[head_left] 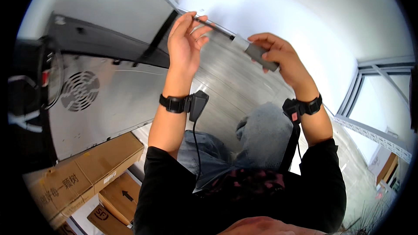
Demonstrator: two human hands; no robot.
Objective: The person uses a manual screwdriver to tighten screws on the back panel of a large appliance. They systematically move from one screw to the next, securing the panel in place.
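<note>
My right hand grips the grey handle of a screwdriver held up in front of me. Its thin dark shaft runs up and left to my left hand, whose fingertips pinch the shaft near its tip. Both wrists carry black straps; a small black device with a hanging cable sits on the left strap. My knees in grey jeans are below the hands.
A large metal appliance with a round vent grille lies on its side at the left. Brown cardboard boxes sit under it. A grey metal shelf frame stands at the right, on a pale wood-grain floor.
</note>
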